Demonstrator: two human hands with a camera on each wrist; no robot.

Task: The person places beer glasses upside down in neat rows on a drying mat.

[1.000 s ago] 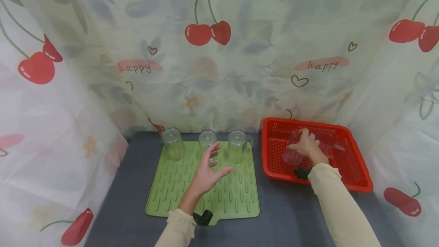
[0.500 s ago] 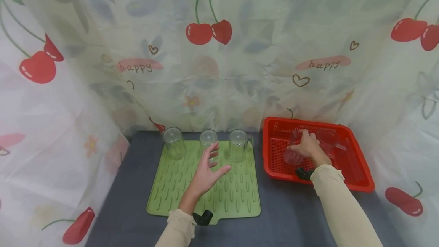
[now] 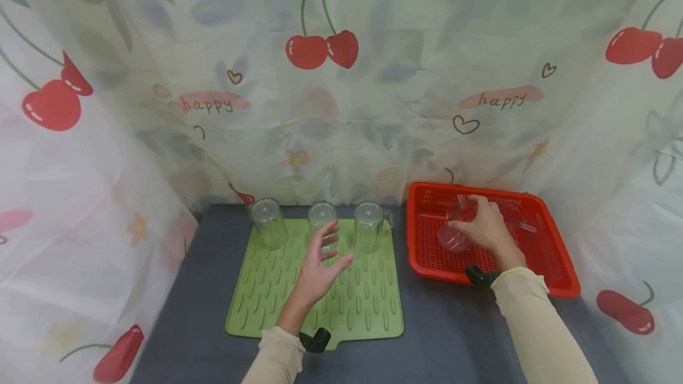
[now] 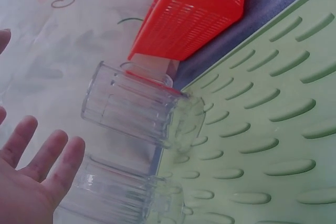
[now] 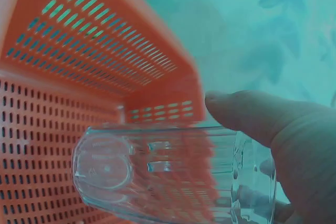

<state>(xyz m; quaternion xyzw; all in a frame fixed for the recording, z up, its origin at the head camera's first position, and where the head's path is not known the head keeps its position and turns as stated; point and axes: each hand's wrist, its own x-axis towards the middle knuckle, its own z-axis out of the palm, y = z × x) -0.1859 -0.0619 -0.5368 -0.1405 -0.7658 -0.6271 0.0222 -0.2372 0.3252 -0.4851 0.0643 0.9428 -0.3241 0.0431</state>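
Observation:
In the red basket (image 3: 427, 268), my right hand (image 3: 490, 230) grips a clear glass mug (image 3: 453, 239). The right wrist view shows that mug (image 5: 152, 174) tilted, with the thumb on one side and fingers partly hidden behind the glass. Another glass mug (image 3: 527, 227) lies in the basket, partly covered by the hand. My left hand (image 3: 315, 271) hovers above the green mat (image 3: 320, 319), fingers spread and holding nothing. Along the mat's back edge stand a left glass mug (image 3: 269, 227), a middle one (image 3: 322, 216) partly behind my fingers, and a right one (image 3: 368, 230).
A dark grey tabletop (image 3: 427, 325) carries the mat and, to its right, the basket. Behind and on both sides hangs a cherry-printed curtain (image 3: 373, 93), close to the back edges of mat and basket.
My right hand has shifted slightly right and turned, and the mug in it has tilted a little. The left hand stays nearly in place above the mat.

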